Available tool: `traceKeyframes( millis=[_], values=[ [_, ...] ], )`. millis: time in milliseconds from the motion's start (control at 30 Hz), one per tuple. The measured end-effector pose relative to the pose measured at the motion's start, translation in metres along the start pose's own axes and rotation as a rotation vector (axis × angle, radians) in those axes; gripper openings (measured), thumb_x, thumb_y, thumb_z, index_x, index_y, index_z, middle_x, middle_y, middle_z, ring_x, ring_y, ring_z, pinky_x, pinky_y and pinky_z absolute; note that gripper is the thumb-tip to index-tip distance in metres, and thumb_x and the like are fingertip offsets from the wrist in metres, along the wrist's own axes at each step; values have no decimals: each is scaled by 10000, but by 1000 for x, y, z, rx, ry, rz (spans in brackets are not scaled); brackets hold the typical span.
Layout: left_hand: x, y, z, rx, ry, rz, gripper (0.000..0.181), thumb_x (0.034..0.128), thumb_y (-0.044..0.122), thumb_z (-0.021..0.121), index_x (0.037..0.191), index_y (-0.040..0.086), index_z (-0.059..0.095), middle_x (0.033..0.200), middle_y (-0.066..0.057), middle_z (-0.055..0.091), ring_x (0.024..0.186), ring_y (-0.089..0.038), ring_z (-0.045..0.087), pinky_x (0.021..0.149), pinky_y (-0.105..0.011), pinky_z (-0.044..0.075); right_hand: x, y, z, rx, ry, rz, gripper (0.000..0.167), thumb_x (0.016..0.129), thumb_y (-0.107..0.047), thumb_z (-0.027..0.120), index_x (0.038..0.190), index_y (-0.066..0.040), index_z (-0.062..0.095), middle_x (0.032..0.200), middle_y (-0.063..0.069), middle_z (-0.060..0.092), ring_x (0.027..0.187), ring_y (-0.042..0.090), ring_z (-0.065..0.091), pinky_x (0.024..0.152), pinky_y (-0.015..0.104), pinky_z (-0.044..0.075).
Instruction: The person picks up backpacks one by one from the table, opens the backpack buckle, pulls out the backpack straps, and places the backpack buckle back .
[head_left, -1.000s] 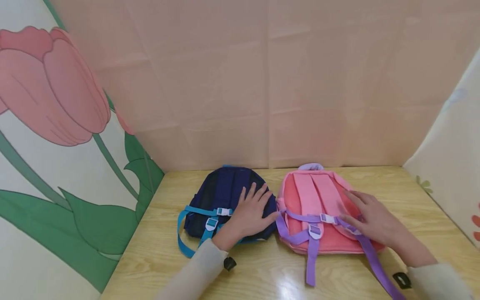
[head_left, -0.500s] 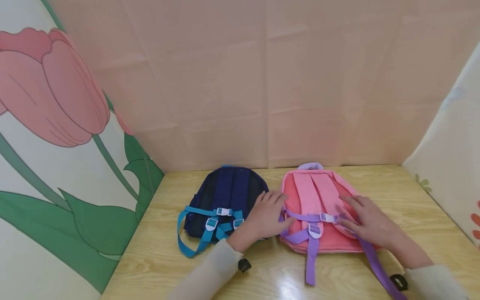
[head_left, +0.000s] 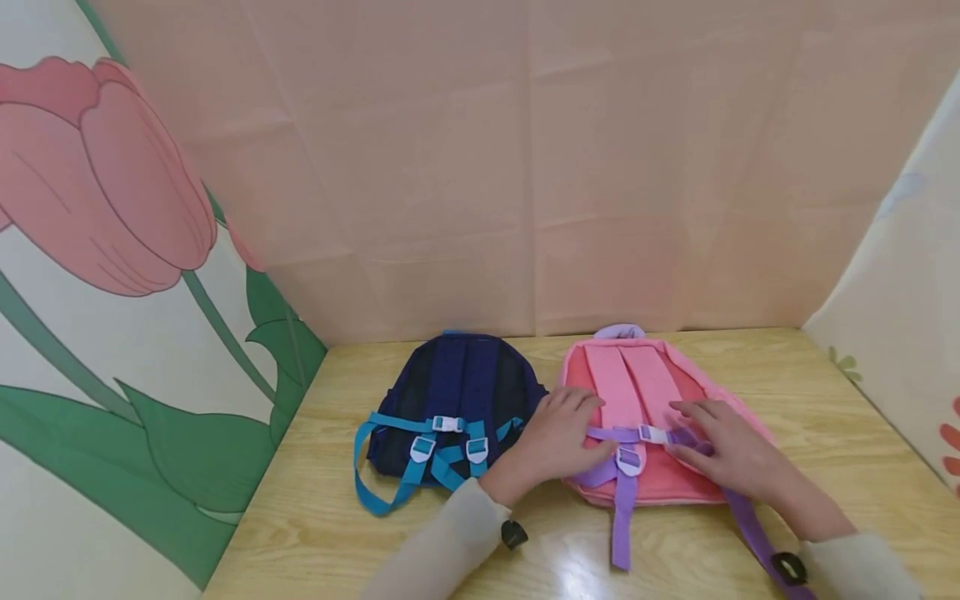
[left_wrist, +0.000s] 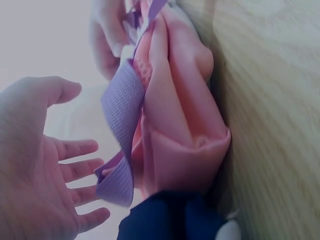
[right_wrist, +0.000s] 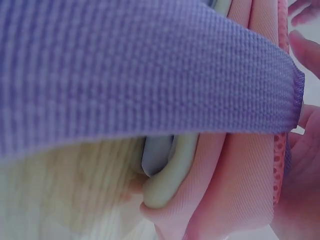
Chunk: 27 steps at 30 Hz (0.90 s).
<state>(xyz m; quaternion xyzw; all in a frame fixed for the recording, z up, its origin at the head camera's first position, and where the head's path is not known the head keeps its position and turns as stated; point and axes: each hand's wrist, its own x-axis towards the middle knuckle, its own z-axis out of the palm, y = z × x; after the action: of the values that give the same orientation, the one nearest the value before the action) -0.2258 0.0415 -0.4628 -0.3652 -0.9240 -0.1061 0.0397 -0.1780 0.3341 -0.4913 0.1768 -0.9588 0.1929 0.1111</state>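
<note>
A pink fabric backpack (head_left: 656,383) with purple webbing straps (head_left: 622,533) lies near the far edge of the tabletop (head_left: 300,517), right of its middle, beside a navy fabric backpack (head_left: 461,375) with turquoise straps (head_left: 412,481). The left hand (head_left: 555,433) spreads released fingers at the pink backpack's left side; the right hand (head_left: 742,450), fingers loosely parted, is near its white plastic buckle (head_left: 653,434).

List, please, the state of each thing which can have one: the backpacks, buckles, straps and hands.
Pink backpack: lying strap side up
Pink backpack's buckle: looks fastened
Left purple strap: slack, its end loose
Navy backpack: lying strap side up
Navy backpack's buckle: looks fastened
Left blue strap: slack, looped
Left hand: open, at the pink backpack's left side
Right hand: open, at its right side
</note>
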Motion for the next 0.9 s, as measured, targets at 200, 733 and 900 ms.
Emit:
traceKeyframes(
  millis=[200,733,900],
  values=[
    [8,9,8,-10,-19,12,622,945,602,564,1459,261,490,1477,79,480,1403,-131,383,1200,-428,283,1,-3,3,-14,19,-31,601,872,-442,783,1300,-53,621,1193,128,639,1076,328,600,878,571,500],
    [30,29,19,-11,-75,27,555,945,531,629,1417,257,531,1369,122,544,1271,-43,492,1070,-256,420,7,-15,3,-59,36,-95,520,831,-352,833,1224,-50,675,1031,29,682,1001,290,649,885,563,483],
    [35,35,19,52,-54,64,499,946,483,629,1374,234,565,1285,119,575,1175,-48,522,992,-240,452,9,-17,5,-86,63,-144,493,795,-303,856,1172,-32,691,1031,70,691,987,305,656,868,560,494]
  ],
)
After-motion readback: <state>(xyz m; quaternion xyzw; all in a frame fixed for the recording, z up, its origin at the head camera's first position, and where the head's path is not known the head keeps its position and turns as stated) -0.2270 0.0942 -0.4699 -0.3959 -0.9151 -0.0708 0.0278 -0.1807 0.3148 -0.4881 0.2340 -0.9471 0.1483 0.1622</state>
